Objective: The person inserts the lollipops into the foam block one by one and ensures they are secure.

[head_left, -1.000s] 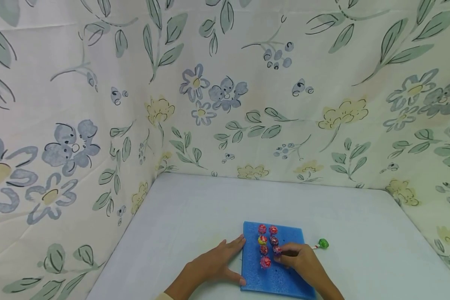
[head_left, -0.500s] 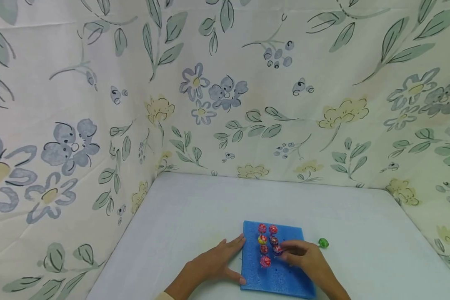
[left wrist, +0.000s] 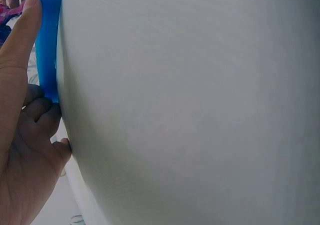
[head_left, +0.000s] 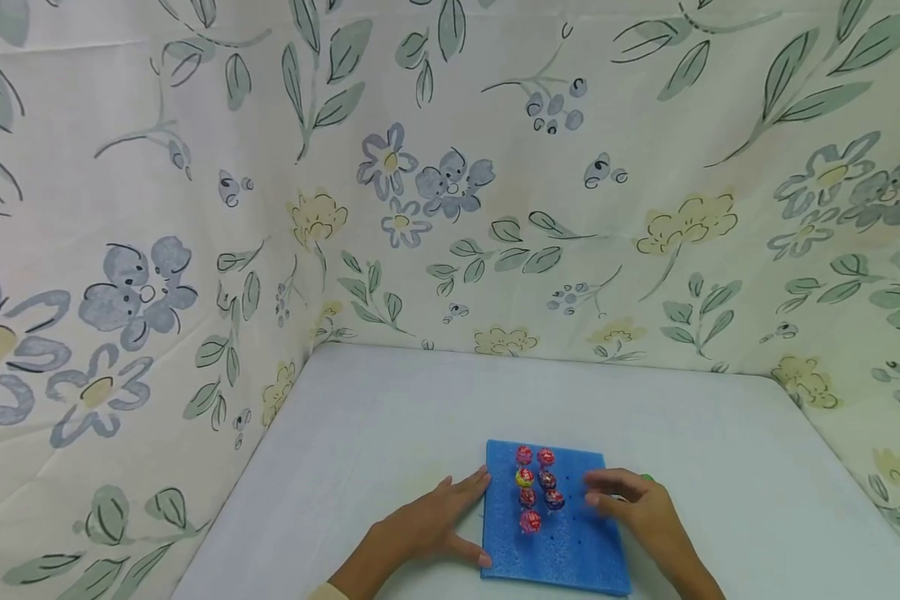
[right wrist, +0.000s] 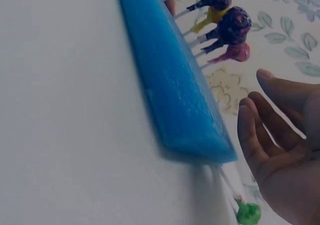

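Observation:
A blue foam board (head_left: 525, 562) with small holes lies on the white table. Several wrapped lollipops (head_left: 527, 497) stand upright in it in two columns; a dark-wrapped lollipop (head_left: 554, 499) is the nearest in the right column. My left hand (head_left: 444, 518) rests with spread fingers along the board's left edge, thumb (left wrist: 20, 37) and fingers touching its side. My right hand (head_left: 645, 510) hovers over the board's right edge, fingers loosely bent, nothing between them. A green lollipop (right wrist: 248, 212) lies on the table beyond the board's right side, mostly hidden behind that hand in the head view.
The white tabletop (head_left: 420, 408) stretches behind and to both sides of the board. A floral cloth (head_left: 495, 275) hangs along the back and the sides of the table. Bare holes (head_left: 579, 542) show in the right part of the board.
My right hand has let go of the dark-wrapped lollipop, which stays standing in the board, and has moved right towards the green lollipop. My left hand has stayed in place.

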`<state>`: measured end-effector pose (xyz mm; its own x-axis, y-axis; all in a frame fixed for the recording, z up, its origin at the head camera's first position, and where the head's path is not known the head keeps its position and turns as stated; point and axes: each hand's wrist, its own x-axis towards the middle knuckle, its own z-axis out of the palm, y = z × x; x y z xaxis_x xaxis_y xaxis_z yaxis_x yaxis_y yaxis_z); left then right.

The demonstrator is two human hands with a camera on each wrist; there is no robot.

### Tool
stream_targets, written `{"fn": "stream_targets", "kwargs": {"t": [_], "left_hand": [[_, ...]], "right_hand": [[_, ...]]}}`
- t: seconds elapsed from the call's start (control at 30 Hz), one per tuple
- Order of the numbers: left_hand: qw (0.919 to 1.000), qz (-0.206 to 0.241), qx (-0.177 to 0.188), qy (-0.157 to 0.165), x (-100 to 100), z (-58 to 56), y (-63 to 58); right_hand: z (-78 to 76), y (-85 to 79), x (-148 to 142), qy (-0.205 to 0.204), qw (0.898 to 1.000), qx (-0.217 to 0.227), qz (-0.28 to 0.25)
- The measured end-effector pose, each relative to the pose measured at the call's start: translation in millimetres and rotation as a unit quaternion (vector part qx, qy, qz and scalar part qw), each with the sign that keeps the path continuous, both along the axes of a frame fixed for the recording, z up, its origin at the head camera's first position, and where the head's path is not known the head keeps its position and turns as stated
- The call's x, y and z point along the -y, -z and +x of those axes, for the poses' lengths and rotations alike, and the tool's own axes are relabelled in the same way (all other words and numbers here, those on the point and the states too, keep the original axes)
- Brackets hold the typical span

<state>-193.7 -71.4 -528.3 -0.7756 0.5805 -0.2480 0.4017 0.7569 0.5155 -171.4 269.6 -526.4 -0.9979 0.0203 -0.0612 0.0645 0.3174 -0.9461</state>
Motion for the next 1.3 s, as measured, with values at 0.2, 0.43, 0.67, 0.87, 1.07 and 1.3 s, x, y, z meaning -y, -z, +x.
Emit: {"fn": "stream_targets", "kwargs": {"t": [0.2,0.43,0.67,0.87,1.07,1.3], "left_hand": [[1.0,0.001,-0.003,0.002,0,0.1,-0.8],[1.0,-0.008,0.001,-0.005,-2,-0.8,-2.1],[0.9999,-0.001,0.01,-0.007,-1,-1.3,-1.8],[0.9999,0.003,0.011,-0.004,-1,-1.1,-1.7],[1.0,0.0,0.002,0.002,-1,-0.7,-0.5],[1.0,0.002,0.001,0.001,0,-1.5,1.4]], "right_hand": [[-1.9,-2.6,-15,0.025,0.998,0.001,0.053],[-0.7,0.1,-31,0.055,0.997,-0.033,0.032],[-2.5,2.1,-45,0.078,0.995,-0.047,0.039],[-4.4,4.5,-53,0.103,0.993,-0.036,0.054],[-2.9,4.0,-60,0.116,0.99,-0.044,0.063],[-2.4,1.2,-65,0.127,0.989,-0.011,0.08]]}}
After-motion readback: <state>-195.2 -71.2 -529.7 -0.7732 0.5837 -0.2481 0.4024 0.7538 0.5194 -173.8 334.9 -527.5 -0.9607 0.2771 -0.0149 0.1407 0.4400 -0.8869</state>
